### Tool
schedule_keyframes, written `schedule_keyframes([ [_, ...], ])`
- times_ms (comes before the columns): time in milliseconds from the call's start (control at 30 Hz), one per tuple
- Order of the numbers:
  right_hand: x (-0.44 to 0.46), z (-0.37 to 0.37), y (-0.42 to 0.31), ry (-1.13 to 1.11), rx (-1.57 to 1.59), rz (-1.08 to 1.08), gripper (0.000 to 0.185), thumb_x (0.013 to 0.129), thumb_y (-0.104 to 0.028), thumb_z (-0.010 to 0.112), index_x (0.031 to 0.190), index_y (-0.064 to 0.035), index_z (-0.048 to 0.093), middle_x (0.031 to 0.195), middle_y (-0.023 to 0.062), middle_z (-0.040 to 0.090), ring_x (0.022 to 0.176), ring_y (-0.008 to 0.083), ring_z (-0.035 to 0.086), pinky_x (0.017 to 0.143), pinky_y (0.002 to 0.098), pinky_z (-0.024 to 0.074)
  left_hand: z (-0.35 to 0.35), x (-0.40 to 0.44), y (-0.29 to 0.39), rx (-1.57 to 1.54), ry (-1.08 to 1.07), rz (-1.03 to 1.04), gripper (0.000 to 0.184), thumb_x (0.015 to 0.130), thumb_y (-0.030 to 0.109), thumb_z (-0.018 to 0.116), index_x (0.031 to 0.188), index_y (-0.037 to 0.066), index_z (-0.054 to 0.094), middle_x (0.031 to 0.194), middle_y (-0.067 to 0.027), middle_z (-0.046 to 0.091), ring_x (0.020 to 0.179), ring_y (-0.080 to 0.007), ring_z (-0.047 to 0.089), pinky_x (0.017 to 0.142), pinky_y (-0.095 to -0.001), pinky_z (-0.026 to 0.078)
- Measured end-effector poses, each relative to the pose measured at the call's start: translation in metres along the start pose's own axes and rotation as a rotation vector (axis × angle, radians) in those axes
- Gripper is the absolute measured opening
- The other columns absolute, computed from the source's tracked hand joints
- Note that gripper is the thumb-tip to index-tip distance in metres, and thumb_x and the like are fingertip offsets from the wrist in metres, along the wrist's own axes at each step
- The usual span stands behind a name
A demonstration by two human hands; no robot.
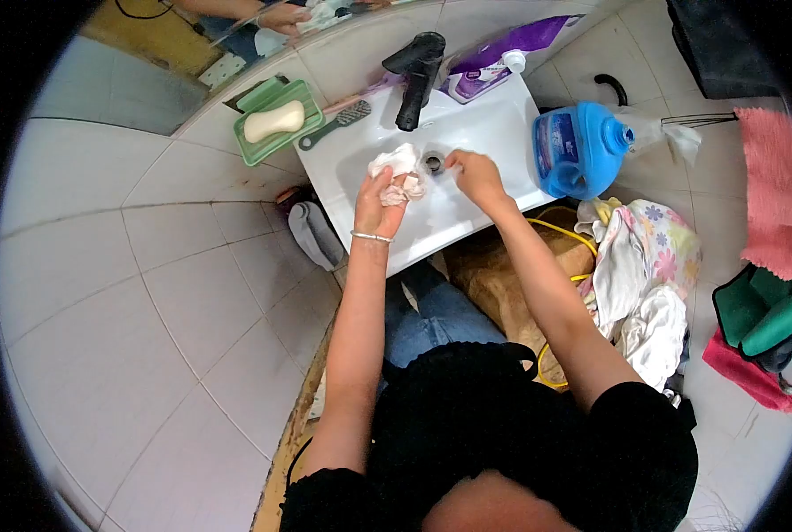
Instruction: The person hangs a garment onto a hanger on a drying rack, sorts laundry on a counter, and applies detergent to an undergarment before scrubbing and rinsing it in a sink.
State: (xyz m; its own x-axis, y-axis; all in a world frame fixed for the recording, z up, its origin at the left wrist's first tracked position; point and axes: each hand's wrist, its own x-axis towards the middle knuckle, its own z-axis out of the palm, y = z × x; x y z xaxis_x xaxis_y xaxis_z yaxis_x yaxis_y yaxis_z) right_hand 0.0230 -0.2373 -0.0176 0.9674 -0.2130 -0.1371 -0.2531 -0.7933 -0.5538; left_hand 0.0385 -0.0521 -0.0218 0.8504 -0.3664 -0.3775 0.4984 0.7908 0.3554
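My left hand (376, 199), with a bangle on its wrist, is closed round a crumpled white wad (396, 164) over the left part of the basin. The wad looks like tissue or thin cloth; I cannot tell which. To the right of the drain hole (433, 163), my right hand (480, 180) has its fingers pinched together, and whatever they hold, if anything, is too small to name. Both hands are above the white sink (418, 222). Behind them rises a black faucet (416, 75).
A green soap dish (312, 99) with a pale soap bar (274, 121) and a grey brush (335, 124) are at the left rim. A purple pouch (502, 62) leans behind; a blue jug (582, 149) stands right. Piled cloths (648, 257) and a pink towel (772, 191) are farther right.
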Motion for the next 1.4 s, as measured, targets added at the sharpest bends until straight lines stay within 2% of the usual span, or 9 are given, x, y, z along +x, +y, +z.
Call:
schedule_keyframes([
  [100, 0.0, 0.021, 0.019, -0.019, -0.296, -0.151, 0.017, 0.077, -0.005, 0.052, 0.088, -0.0091, 0.064, 0.075, 0.0109, 0.064, 0.074, 0.0221, 0.063, 0.07, 0.0296, 0.0473, -0.009, 0.005, 0.0, -0.111, 0.074, -0.057, 0.024, 0.087, 0.006, 0.05, 0.11, 0.002, 0.047, 0.106, -0.0137, 0.056, 0.094, -0.0238, 0.056, 0.076, -0.0359, 0.049],
  [267, 0.015, 0.038, 0.016, -0.317, 0.903, 0.077, 0.024, 0.087, -0.022, 0.052, 0.109, -0.0135, 0.058, 0.11, 0.0042, 0.059, 0.107, 0.0206, 0.051, 0.086, 0.045, 0.04, -0.013, 0.006, 0.003, -0.42, -0.004, -0.203, 0.018, 0.089, 0.011, 0.047, 0.104, 0.001, 0.049, 0.105, -0.0145, 0.055, 0.069, -0.0154, 0.05, 0.059, -0.0259, 0.045],
  [500, -0.008, 0.025, -0.029, -0.724, 1.291, 0.408, 0.035, 0.091, -0.04, 0.046, 0.108, -0.01, 0.045, 0.119, 0.0089, 0.048, 0.114, 0.0198, 0.043, 0.087, 0.0435, 0.041, -0.027, 0.01, 0.004, -0.744, -0.259, -0.338, 0.028, 0.091, 0.013, 0.042, 0.115, -0.002, 0.046, 0.109, -0.0167, 0.054, 0.056, -0.0099, 0.042, 0.05, -0.0196, 0.042],
  [767, -0.007, 0.004, -0.042, -0.386, 1.968, 0.266, 0.025, 0.093, -0.028, 0.045, 0.111, -0.0119, 0.039, 0.111, 0.0106, 0.05, 0.103, 0.0244, 0.053, 0.083, 0.0459, 0.0479, -0.038, 0.009, -0.009, -0.116, 0.11, -0.138, 0.041, 0.088, 0.032, 0.047, 0.12, 0.005, 0.046, 0.124, -0.0139, 0.049, 0.114, -0.0279, 0.047, 0.093, -0.044, 0.039],
  [900, -0.014, 0.012, -0.049, -0.434, 1.956, 0.266, 0.023, 0.092, -0.022, 0.048, 0.111, -0.012, 0.04, 0.111, 0.0097, 0.05, 0.102, 0.0234, 0.053, 0.086, 0.0441, 0.046, 0.0, 0.008, -0.025, -0.237, 0.106, -0.225, 0.046, 0.088, 0.044, 0.047, 0.116, 0.008, 0.049, 0.115, -0.011, 0.054, 0.109, -0.0263, 0.05, 0.094, -0.0483, 0.038],
  [1100, -0.064, 0.005, -0.086, -0.121, 0.322, -0.319, 0.03, 0.082, -0.011, 0.055, 0.111, -0.0081, 0.046, 0.103, 0.0155, 0.048, 0.094, 0.0309, 0.052, 0.082, 0.0331, 0.0442, -0.061, 0.058, -0.038, -0.421, -0.039, -0.177, 0.033, 0.088, 0.04, 0.051, 0.097, 0.009, 0.055, 0.082, -0.0061, 0.058, 0.074, -0.0182, 0.057, 0.064, -0.0294, 0.049],
  [1167, -0.06, 0.012, -0.087, -0.096, 0.279, -0.39, 0.023, 0.083, -0.016, 0.054, 0.103, -0.0045, 0.051, 0.093, 0.0191, 0.05, 0.087, 0.0359, 0.053, 0.074, 0.0368, 0.0455, -0.067, 0.059, -0.043, -0.488, -0.29, -0.209, 0.028, 0.09, 0.037, 0.049, 0.095, 0.01, 0.055, 0.078, -0.0052, 0.055, 0.068, -0.0157, 0.054, 0.06, -0.0269, 0.047],
  [1300, 0.008, 0.031, -0.06, -0.09, -0.03, -0.116, 0.02, 0.084, -0.02, 0.05, 0.088, -0.0007, 0.056, 0.075, 0.0207, 0.055, 0.074, 0.0388, 0.056, 0.056, 0.0461, 0.0464, 0.002, 0.033, -0.055, -0.197, 0.314, -0.184, 0.031, 0.091, 0.042, 0.044, 0.097, 0.013, 0.054, 0.085, 0.0003, 0.057, 0.067, -0.016, 0.057, 0.061, -0.0347, 0.05],
  [1400, -0.014, 0.04, -0.083, 0.168, -0.378, -0.445, 0.013, 0.079, -0.019, 0.051, 0.081, -0.0077, 0.058, 0.067, 0.0168, 0.056, 0.062, 0.0316, 0.058, 0.054, 0.0463, 0.0448, -0.01, 0.028, -0.024, -0.226, 0.108, -0.19, 0.04, 0.091, 0.045, 0.043, 0.105, 0.01, 0.053, 0.089, -0.0021, 0.058, 0.077, -0.0167, 0.058, 0.07, -0.0327, 0.049],
])
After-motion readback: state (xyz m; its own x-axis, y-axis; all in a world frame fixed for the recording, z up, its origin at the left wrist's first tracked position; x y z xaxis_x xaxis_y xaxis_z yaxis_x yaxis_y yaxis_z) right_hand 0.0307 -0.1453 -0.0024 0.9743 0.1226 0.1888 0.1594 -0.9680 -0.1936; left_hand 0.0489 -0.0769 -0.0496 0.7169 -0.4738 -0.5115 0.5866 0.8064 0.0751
